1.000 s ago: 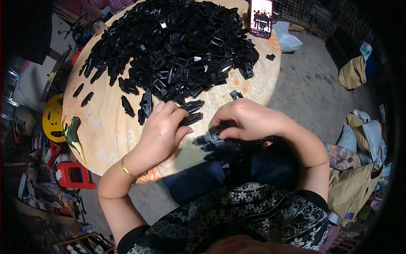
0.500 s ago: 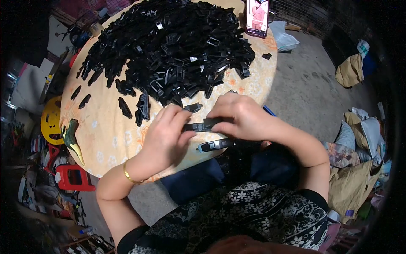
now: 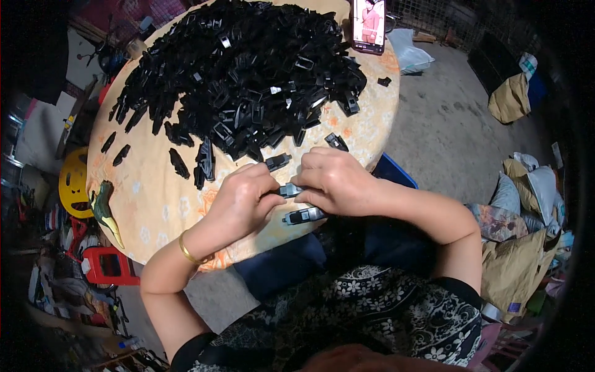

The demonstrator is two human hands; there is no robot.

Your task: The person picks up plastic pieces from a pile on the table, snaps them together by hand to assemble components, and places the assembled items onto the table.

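Between my two hands, at the table's near edge, is a small black plastic clip-like part (image 3: 289, 191). My left hand (image 3: 245, 195) pinches its left end with thumb and fingers. The other end is gripped by my right hand (image 3: 334, 180), its fingers curled over the part. Just below them lies a similar black part with a silvery top (image 3: 304, 216). Beyond my fingers rest two more loose parts, one black part (image 3: 277, 162) near my left fingertips and another black part (image 3: 336, 142) past my right knuckles. My fingers hide much of the held part.
A big heap of black plastic parts (image 3: 248, 80) covers the far table. A phone (image 3: 369, 28) stands at the far right. On the left edge lies a curved green-and-yellow object (image 3: 102, 208). A blue bin (image 3: 396, 170) shows by the right edge; a red stool (image 3: 108, 265) stands at left.
My hands have drawn closer together around the part, which now shows a greyer, shinier face. The view has shifted slightly, and the loose part beyond my right hand shows more fully.
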